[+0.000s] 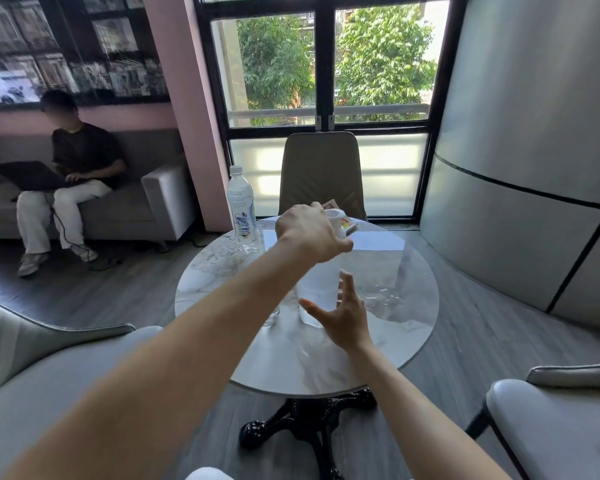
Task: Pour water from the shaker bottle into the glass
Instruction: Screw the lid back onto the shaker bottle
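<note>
Left hand [310, 233] gripped the shaker [317, 289] top; right hand [343, 313] spread open beside it, empty. Glass [272, 315] unfilled; pouring remained.

This looks like a lounge or café-style corner of an office — a sitting area, not a home kitchen or a workshop. A small round marble table [388, 327] on an ornate black base [309, 424] stands in the middle, ringed by padded grey chairs [551, 420] and one tan chair [323, 171] at the far side. Against the pink wall [184, 98] runs a grey sofa [160, 195], where a person [73, 174] sits with a laptop [28, 174] on their lap — plugged in by a cable. A large black-and-white photo mural [66, 46] hangs above. Tall black-framed windows [323, 64] show trees outside, and a curved panelled wall [527, 150] closes the right side.
</note>
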